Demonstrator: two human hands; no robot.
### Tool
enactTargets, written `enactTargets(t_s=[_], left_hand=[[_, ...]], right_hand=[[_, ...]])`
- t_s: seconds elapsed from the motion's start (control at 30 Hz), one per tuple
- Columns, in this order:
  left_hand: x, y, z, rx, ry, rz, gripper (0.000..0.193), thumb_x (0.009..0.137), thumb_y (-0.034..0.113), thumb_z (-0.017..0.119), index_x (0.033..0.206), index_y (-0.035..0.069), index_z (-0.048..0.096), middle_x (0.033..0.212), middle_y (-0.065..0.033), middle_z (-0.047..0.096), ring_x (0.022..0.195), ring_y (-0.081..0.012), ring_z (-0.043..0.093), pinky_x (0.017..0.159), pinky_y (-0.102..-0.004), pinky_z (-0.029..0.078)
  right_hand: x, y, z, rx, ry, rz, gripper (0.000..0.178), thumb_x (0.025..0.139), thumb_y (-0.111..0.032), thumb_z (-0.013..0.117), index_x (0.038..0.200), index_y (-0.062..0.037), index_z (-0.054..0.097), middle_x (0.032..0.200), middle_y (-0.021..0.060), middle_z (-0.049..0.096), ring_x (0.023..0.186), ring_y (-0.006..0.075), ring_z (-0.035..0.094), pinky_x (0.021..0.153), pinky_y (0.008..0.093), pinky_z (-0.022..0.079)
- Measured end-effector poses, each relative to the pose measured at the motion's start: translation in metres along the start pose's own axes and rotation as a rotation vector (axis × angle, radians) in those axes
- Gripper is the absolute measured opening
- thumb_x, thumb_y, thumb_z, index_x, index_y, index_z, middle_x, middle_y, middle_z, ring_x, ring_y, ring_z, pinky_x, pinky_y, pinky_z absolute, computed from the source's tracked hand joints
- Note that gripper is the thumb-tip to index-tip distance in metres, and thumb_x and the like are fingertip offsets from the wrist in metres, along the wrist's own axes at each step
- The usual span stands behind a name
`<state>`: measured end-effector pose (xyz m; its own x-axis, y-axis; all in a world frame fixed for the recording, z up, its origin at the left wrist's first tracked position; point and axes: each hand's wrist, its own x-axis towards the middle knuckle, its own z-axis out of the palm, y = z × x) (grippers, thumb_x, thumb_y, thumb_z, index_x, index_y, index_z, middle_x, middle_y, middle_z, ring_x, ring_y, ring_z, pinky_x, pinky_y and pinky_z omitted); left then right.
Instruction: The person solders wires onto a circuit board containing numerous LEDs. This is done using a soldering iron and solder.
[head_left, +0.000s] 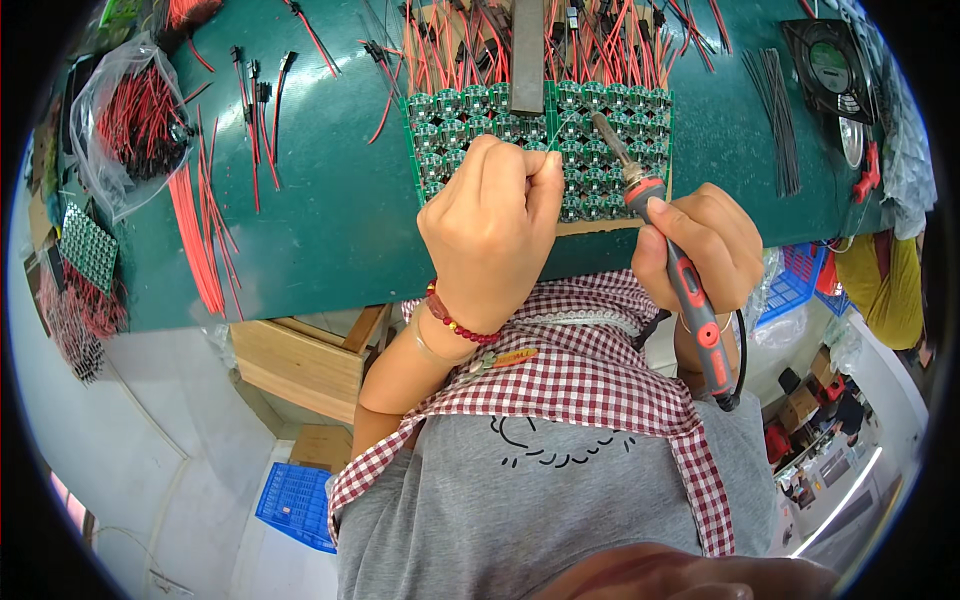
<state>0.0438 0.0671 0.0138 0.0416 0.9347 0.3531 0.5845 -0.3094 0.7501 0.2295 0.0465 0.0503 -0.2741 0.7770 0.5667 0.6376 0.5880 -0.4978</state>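
- circuit board panel (610, 150) at upper centre on green mat (330, 220), under red wires (450, 50).
- left hand (495, 225) fisted, pinching thin solder wire (562, 125).
- right hand (705, 245) wrapped round soldering iron (660, 230), tip on panel.
- risks: likely bridged pads from a slip; scorched wires or fingers so near the tip.

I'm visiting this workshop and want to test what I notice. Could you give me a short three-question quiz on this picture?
1. True or false: the right hand holds a red and grey soldering iron.
2. What lies under both hands? A) a green panel of small round circuit boards B) a blue plastic crate C) a black fan
3. What does the left hand pinch in its grip over the panel?

Key: 1 true. 2 A. 3 a thin strand of silvery solder wire, as far as can be seen.
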Motion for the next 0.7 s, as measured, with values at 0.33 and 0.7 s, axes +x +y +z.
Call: enactTargets(t_s=[0.33,0.7], left_hand=[[0.0015,-0.003,0.0031,0.013,0.008,0.015,0.02,0.08,0.0,0.076,0.076,0.002,0.057,0.067,-0.0054,0.056,0.051,-0.016,0.054,0.047,-0.0289,0.043],[0.0056,-0.0018,0.0094,0.008,-0.015,0.012,0.019,0.08,0.0,0.076,0.077,0.002,0.057,0.069,-0.0047,0.057,0.053,-0.0149,0.056,0.047,-0.0282,0.043]], right_hand=[[0.0038,-0.0013,0.0005,-0.02,-0.03,0.01,0.016,0.072,0.001,0.074,0.087,0.0019,0.069,0.066,0.0078,0.057,0.052,0.0217,0.055,0.047,0.0307,0.044],[0.0035,-0.0026,0.005,-0.017,-0.018,0.008,0.018,0.07,0.002,0.074,0.087,0.002,0.069,0.066,0.0077,0.056,0.053,0.0216,0.056,0.047,0.0302,0.044]])
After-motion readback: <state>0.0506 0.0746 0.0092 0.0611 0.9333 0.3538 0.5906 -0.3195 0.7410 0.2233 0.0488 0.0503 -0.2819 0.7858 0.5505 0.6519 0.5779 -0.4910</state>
